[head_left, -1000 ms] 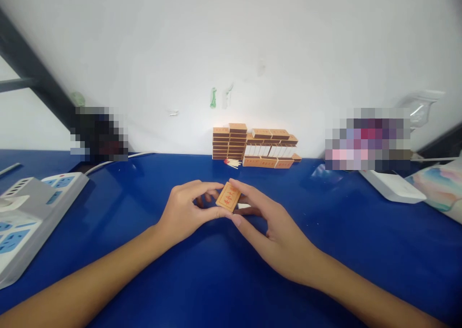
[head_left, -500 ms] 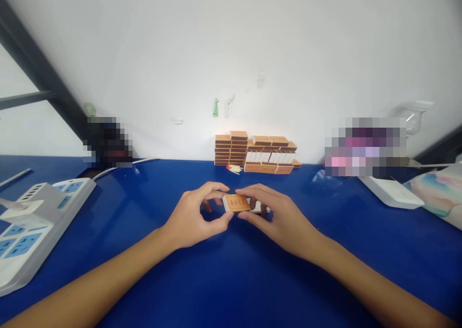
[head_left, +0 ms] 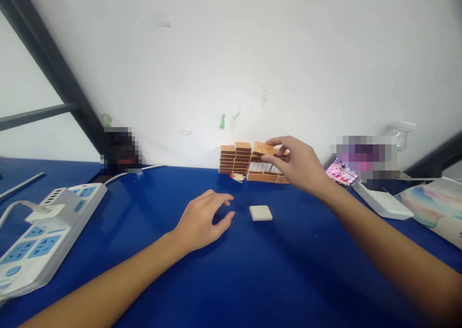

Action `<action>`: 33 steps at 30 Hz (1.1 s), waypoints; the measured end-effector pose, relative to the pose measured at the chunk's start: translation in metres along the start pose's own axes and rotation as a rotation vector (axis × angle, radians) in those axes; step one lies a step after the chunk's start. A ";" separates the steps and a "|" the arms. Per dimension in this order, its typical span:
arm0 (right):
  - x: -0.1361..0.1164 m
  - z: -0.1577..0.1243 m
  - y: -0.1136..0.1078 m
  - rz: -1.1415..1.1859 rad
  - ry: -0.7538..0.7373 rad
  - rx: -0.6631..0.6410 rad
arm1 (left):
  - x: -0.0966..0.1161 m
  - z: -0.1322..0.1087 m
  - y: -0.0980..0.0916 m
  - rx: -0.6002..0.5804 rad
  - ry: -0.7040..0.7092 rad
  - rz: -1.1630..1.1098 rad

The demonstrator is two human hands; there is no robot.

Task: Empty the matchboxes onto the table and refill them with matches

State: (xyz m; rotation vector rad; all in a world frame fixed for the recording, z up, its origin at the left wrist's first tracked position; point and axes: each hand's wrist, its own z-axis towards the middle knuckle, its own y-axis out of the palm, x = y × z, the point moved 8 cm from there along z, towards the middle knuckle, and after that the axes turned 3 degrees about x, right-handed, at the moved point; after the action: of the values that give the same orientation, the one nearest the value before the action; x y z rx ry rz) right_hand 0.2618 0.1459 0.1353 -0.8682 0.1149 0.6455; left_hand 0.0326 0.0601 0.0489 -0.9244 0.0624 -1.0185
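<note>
Between the thumb and fingers of my right hand point(head_left: 294, 162) is an orange matchbox point(head_left: 263, 148), held over the right part of the stacked matchboxes point(head_left: 235, 159) by the wall. White matchbox trays point(head_left: 260, 167) stand upright in that part, above an orange row. In front of the stacks lies a small heap of matches point(head_left: 237, 177), some with red heads. My left hand point(head_left: 207, 219) hovers low over the blue table with thumb and fingers apart, holding nothing. A white matchbox tray point(head_left: 260, 212) lies to the right of it, touched by neither hand.
A large power strip point(head_left: 75, 241) with a plugged-in charger and cable takes up the left side of the blue table point(head_left: 224, 280). At the right are a phone point(head_left: 342, 171), a white device point(head_left: 384, 203) and a pastel-patterned item point(head_left: 433, 207). The white wall closes off the back.
My right hand has carried the matchbox forward and up to the stacks. My left hand has let go of it. The white tray, partly hidden before, now shows fully on the table.
</note>
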 end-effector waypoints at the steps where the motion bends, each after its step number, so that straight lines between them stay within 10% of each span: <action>1: -0.008 0.010 0.006 -0.015 -0.050 -0.010 | 0.001 0.000 0.000 -0.001 0.019 0.003; 11: -0.064 0.060 0.083 -0.335 -0.234 -0.199 | 0.012 0.001 -0.003 0.022 0.129 0.023; 22: -0.075 0.019 0.055 -0.291 -0.279 -0.101 | 0.005 0.000 0.005 -0.050 0.114 0.131; 27: -0.044 -0.022 0.079 -0.147 -0.030 -0.550 | -0.003 0.000 0.008 -0.112 0.052 0.265; 33: -0.034 -0.019 0.120 -0.356 0.035 -0.645 | -0.005 0.002 0.003 -0.104 0.027 0.285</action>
State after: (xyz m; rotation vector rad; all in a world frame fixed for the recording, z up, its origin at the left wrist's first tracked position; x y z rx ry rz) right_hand 0.1689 0.1721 0.0540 -1.4797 -0.2280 0.3265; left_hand 0.0328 0.0654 0.0462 -0.9645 0.2648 -0.7683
